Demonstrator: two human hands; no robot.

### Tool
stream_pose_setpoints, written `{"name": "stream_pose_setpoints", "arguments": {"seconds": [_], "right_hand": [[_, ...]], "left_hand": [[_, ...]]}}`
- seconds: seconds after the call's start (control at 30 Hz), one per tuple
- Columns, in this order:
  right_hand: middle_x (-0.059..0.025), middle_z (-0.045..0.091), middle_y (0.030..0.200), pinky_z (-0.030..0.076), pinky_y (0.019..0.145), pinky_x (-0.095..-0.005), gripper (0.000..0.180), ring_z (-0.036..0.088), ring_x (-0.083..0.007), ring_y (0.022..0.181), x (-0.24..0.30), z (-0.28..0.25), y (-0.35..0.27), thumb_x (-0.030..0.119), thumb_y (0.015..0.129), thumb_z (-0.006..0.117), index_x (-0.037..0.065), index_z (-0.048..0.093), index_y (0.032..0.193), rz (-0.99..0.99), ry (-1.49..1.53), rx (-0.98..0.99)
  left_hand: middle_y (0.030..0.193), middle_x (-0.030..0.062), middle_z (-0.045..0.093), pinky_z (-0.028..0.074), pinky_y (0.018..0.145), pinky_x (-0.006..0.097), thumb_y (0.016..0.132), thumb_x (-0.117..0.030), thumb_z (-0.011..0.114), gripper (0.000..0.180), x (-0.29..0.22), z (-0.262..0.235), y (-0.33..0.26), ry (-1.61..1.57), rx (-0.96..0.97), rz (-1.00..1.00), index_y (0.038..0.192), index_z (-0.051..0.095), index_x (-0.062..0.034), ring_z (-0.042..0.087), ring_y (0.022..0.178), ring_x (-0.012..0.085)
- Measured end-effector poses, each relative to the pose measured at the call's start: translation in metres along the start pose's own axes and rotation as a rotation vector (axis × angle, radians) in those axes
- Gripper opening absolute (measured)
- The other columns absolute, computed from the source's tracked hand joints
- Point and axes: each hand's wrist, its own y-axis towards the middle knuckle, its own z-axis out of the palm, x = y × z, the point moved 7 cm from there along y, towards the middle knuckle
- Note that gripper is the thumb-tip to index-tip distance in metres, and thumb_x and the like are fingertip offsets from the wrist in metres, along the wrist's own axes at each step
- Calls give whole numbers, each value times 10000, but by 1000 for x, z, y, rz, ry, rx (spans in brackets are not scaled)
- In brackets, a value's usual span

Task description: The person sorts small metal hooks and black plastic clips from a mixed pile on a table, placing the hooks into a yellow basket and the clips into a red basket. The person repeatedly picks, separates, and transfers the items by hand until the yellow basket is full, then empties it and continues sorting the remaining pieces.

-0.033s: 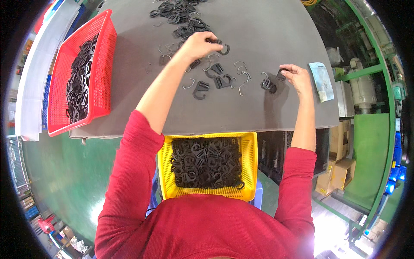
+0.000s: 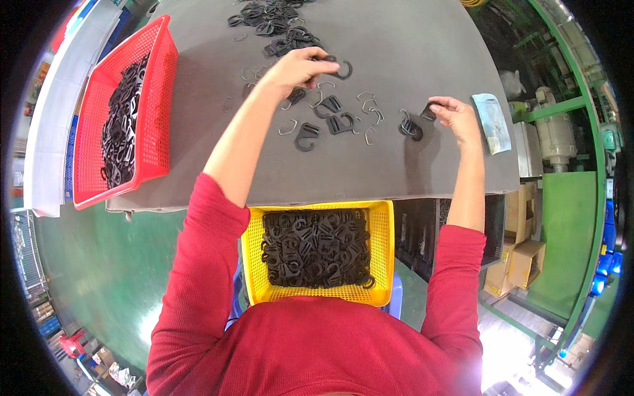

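Note:
Above the grey table, my left hand pinches a black plastic hook, whose curved end sticks out past the fingertips. My right hand, further right, grips a small black buckle-like piece between thumb and fingers. Just left of it lie some black hooks in a small cluster. Between my hands, loose black hooks are scattered with bent metal wire clips. Behind my left hand a pile of black hooks stretches toward the far edge.
A red basket of black pieces stands at the table's left. Close to my body, a yellow basket holds many black hooks. A pale blue packet lies by the right edge of the table. Cardboard boxes sit at lower right.
The fingers of my left hand have shifted slightly, and the hook in them has tipped up a little. My right hand has hardly moved.

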Motion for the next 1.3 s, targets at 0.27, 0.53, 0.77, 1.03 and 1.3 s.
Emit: {"name": "stream_pose_setpoints", "arguments": {"seconds": [0.27,0.53,0.77,1.03,1.3], "right_hand": [[13,589,796,484,635,-266,321,595,-100,754,-10,12,-5,147,880,519,50,569,1182,123,647,309],[13,557,670,451,609,-279,276,536,-129,630,1,31,-26,276,742,743,48,616,831,-159,-348,61],[-56,643,743,467,653,-294,270,592,-152,700,6,27,-28,192,664,797,23,650,813,-69,-166,210],[-86,676,814,488,683,-298,282,632,-161,744,24,6,-37,194,696,772,21,643,877,-150,-251,-224],[-40,632,780,483,722,-304,234,593,-127,764,83,96,-132,166,703,739,32,620,853,-412,-45,595]], "left_hand": [[671,-27,535,381,482,216,816,-300,678,208,12,-13,-44,-785,-44,-16,814,582,-115,503,578,84],[949,166,665,501,804,394,672,-384,766,520,2,38,-34,1014,-202,140,1047,616,-57,637,916,319],[875,129,678,494,768,358,680,-293,761,341,-3,14,-29,750,-176,62,912,668,-61,648,847,264],[758,2,594,410,636,259,713,-331,764,336,-11,-39,-69,225,-279,49,872,676,-48,508,693,98],[802,-34,591,440,623,238,796,-248,694,236,-12,10,-151,205,217,44,962,643,-88,518,705,69]]}}
